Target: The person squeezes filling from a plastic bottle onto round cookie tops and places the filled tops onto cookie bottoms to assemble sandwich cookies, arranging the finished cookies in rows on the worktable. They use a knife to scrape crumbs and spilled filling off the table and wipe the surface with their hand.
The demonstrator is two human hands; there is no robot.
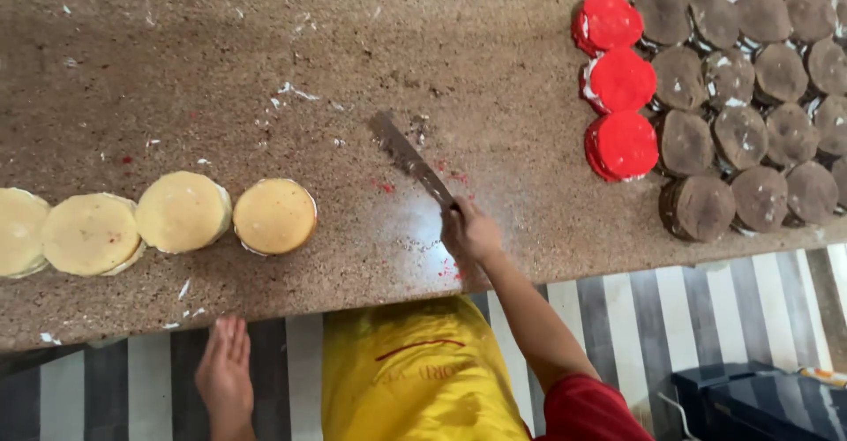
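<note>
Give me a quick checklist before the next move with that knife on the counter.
1. Right hand grips knife by the handle: ok.
2. Left hand clear of the blade, below the counter edge: ok.
3. Blade clean: not ok, smeared.
4. Counter free of crumbs: not ok, white and red bits scattered.
5. Yellow rounds apart from the blade: ok.
6. Red rounds and brown rounds undamaged: cannot tell.

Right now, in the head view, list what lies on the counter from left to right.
Row of yellow cake rounds → knife held in the right hand → three red cake rounds → batch of brown cake rounds. The left hand hangs open below the counter edge.
</note>
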